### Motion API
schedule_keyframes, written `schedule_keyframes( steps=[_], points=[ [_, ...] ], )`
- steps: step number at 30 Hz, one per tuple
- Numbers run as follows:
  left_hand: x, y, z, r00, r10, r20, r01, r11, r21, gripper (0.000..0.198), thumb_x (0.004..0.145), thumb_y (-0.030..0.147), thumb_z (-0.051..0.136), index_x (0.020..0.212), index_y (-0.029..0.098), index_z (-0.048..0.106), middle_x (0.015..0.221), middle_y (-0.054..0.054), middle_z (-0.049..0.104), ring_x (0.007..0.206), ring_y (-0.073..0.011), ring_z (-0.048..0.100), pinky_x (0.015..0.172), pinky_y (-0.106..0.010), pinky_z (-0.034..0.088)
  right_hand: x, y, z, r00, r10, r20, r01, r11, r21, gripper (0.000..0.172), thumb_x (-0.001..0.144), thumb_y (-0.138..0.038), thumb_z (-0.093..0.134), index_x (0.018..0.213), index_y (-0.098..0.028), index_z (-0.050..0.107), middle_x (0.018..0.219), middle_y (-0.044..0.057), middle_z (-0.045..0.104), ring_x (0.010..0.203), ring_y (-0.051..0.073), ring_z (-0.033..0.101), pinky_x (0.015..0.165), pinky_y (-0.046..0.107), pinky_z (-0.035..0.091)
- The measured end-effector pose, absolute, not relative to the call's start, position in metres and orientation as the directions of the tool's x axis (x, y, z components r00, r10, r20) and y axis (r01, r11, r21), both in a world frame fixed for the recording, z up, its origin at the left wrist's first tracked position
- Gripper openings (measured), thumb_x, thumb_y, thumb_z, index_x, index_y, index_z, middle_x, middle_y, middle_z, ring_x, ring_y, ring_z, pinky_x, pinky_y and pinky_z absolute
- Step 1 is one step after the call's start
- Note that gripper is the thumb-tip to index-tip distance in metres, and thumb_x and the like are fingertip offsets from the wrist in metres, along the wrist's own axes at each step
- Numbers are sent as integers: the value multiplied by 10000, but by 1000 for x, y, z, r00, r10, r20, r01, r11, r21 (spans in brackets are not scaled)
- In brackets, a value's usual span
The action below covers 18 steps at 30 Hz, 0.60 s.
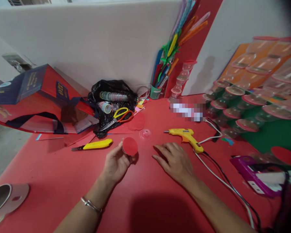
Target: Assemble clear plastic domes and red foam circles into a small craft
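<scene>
My left hand (117, 163) grips a red round disc (130, 146) between thumb and fingers, its flat face turned up toward me. Whether anything sits beneath the disc is hidden. To the right, my right hand (176, 161) hovers low over or rests on the table with fingers stretched out and nothing in them. A clear plastic lid (145, 134) lies just beyond the hands, beside several flat red paper circles (137, 123). The yellow hot glue gun (184, 133) lies past my right hand, nozzle pointing left. A yellow utility knife (97, 144) is left of my left hand.
Scissors (117, 118) lie on a black plastic bag (106, 84) holding stacked plastic cups. A red and blue bag (38, 97) stands left, above a mug (16, 195). Joined clear cups (252, 100) fill the right; cables run past a purple power strip (249, 176).
</scene>
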State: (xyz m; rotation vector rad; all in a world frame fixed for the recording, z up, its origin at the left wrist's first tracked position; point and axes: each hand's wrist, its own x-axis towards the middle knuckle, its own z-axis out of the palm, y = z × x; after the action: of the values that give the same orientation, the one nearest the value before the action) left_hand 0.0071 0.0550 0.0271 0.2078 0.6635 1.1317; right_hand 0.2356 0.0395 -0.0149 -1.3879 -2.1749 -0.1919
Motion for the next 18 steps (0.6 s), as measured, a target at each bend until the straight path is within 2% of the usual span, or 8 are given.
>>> schedule_keyframes(
  steps=[2,6,10,18],
  points=[
    [7,55,27,251,885,-392,-773,427,469,126,777,239,700,766,157,606,692,-45,665,588,-194,622,554,-313,466,234,40,-15,-346,803,486,882,455,-124,330,977,-413,497,1081,-181,707,852,76,635,788,198,518,690,330,349],
    [7,55,28,250,883,-396,-776,428,463,131,770,242,709,770,158,609,701,-41,673,576,-193,626,556,-312,468,232,38,-13,-355,785,508,882,461,-96,288,980,-336,500,997,-174,738,785,66,621,752,182,500,680,326,334],
    [8,54,28,249,886,-392,-778,424,464,132,761,235,716,774,157,610,715,-38,673,582,-193,631,545,-303,461,231,37,-12,-370,767,524,886,462,-50,274,975,-320,515,1005,-170,741,782,62,620,746,180,483,666,326,312],
    [7,55,25,248,889,-384,-776,419,470,157,754,250,728,782,157,605,720,-40,669,601,-206,628,548,-320,465,229,38,-10,-379,766,519,887,460,-32,281,978,-319,506,999,-174,746,761,54,607,723,176,477,644,327,311]
  ],
)
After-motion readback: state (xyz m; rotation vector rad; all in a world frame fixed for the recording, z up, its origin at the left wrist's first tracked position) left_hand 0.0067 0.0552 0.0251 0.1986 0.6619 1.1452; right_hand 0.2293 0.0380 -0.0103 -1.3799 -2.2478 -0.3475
